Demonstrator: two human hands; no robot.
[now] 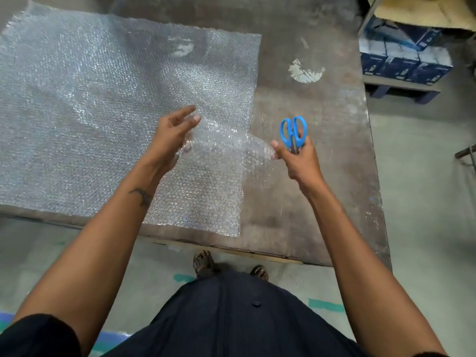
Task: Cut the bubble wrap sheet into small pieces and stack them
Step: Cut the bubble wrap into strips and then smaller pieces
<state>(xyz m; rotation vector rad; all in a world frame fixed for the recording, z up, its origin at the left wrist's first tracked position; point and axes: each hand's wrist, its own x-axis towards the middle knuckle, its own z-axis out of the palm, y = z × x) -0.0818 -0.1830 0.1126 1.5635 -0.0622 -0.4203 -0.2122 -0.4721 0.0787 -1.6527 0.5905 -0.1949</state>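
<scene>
A large bubble wrap sheet (103,104) lies spread over the left and middle of a worn brown table (322,176). A small bubble wrap piece (226,143) is lifted between my hands above the sheet's right edge. My left hand (172,137) holds the piece's left side with fingers partly extended. My right hand (296,158) pinches the piece's right corner with the thumb while its fingers curl round blue-handled scissors (293,132), handles pointing up, blades hidden in the palm.
Blue and white boxes (404,60) sit on a low shelf at the back right, beyond the table's right edge. Grey floor with green tape marks lies below. My feet (203,261) stand at the table's front edge.
</scene>
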